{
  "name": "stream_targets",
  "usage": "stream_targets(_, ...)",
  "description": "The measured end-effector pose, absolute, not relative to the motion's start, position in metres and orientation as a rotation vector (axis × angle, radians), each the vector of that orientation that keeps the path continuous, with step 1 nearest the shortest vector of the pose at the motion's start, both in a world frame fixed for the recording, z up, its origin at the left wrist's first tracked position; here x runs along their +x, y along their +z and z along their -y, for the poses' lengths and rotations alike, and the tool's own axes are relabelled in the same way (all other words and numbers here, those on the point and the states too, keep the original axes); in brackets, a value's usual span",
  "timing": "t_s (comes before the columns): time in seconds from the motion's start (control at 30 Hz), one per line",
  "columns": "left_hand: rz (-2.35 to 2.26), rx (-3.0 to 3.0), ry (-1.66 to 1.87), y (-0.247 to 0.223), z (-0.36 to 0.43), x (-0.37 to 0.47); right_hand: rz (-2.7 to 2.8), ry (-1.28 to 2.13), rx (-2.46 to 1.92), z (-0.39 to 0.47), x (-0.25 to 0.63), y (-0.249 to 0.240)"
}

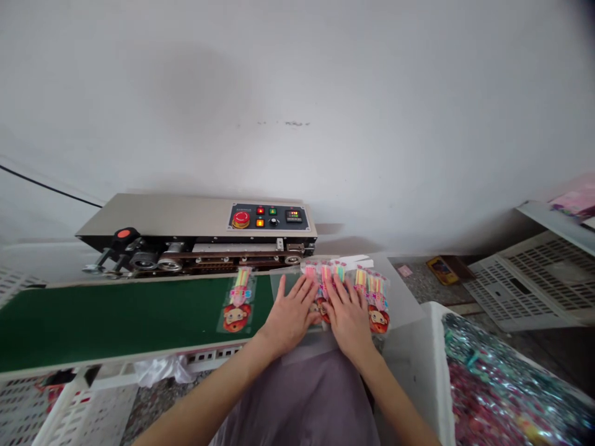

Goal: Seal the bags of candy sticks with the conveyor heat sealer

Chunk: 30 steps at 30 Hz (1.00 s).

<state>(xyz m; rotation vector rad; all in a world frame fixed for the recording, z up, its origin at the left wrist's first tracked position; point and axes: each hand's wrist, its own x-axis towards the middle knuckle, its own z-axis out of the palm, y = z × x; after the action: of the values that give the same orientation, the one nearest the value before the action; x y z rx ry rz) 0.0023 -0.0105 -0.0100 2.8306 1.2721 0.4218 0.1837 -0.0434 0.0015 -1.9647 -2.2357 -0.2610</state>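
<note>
My left hand (289, 316) lies palm down, fingers stretched, over small clear packets at the right end of a green conveyor belt (153, 313). Beside it, my right hand (349, 319) is also flat with its fingers apart, pressing on the same row. Several packets lie side by side there on a pale sheet, partly covered by my hands; the rightmost packet (379, 303) shows pastel sticks and a red-haired cartoon figure. Apart from these, a single packet (238, 303) of the same kind lies on the belt, left of my left hand.
Behind the belt stands a band sealer (186, 214) with a red stop button (241, 218) and lit display (293, 215). At lower right is a white foam box (437, 353) full of shiny wrapped items (511, 384). White plastic crates (525, 279) stand farther right.
</note>
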Motion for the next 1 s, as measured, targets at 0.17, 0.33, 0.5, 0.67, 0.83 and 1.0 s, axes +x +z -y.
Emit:
stream_targets(0.17, -1.372, 2.803, 0.420, -0.014, 0.014, -0.021, 2.304, -0.200, -1.902, 0.043, 0.169, 0.004)
stream_targets(0.33, -1.565, 2.729, 0.388, 0.005, 0.017, -0.034, 2.287, -0.188, -1.888, 0.040, 0.157, 0.016)
stream_targets(0.5, -1.404, 2.790, 0.416, 0.009, 0.010, -0.005, 2.213, -0.292, -1.960, 0.039, 0.176, 0.014)
stream_targets(0.67, -1.335, 2.817, 0.410, -0.009, 0.010, -0.003, 2.294, -0.267, -1.936, 0.040, 0.176, 0.004)
stream_targets(0.83, -1.419, 2.831, 0.408, -0.011, 0.008, -0.034, 2.323, -0.179, -1.891, 0.037, 0.160, 0.009)
stream_targets(1.0, -1.556, 2.804, 0.360, 0.000, 0.016, -0.090, 2.303, -0.176, -1.928, 0.038, 0.155, 0.011)
